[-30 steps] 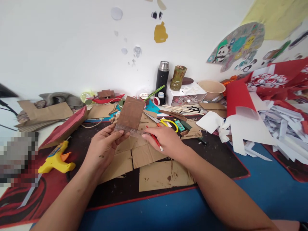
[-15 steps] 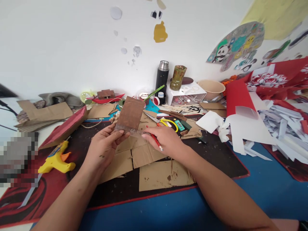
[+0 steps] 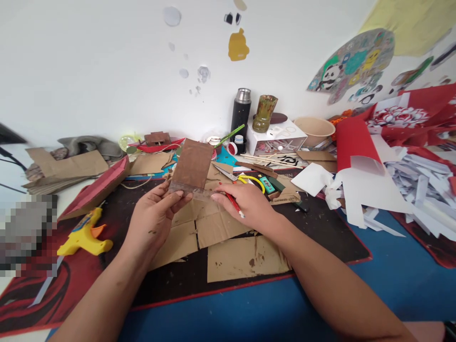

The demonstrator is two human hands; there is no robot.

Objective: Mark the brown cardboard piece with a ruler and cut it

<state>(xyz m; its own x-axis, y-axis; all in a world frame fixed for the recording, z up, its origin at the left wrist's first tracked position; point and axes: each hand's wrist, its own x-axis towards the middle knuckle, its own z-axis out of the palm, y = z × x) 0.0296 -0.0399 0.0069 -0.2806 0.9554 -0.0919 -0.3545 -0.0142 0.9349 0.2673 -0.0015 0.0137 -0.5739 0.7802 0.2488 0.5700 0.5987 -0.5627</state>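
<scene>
Item: brown card panel [image 3: 191,165], held tilted above the cardboard pieces [image 3: 217,228] that lie flat on the dark mat [image 3: 313,228]. I read the tilt as a way to bring its near edge under a clear ruler [image 3: 194,194], which lies across that edge. My left hand [image 3: 153,218] grips the panel's lower left corner, thumb on top and the other fingers beneath, so panel and ruler are pinched together there. My right hand [image 3: 249,205] presses its fingertips on the ruler's right end, just right of the panel, and keeps a red pencil [image 3: 233,204] clamped between the fingers, point toward me, likely kept ready for marking. The panel thus sits between the two hands, beyond the fingertips. Left of the panel: yellow glue gun [image 3: 83,235]. Behind it: black flask [image 3: 241,114]. Right of it: scissors [image 3: 242,178].
</scene>
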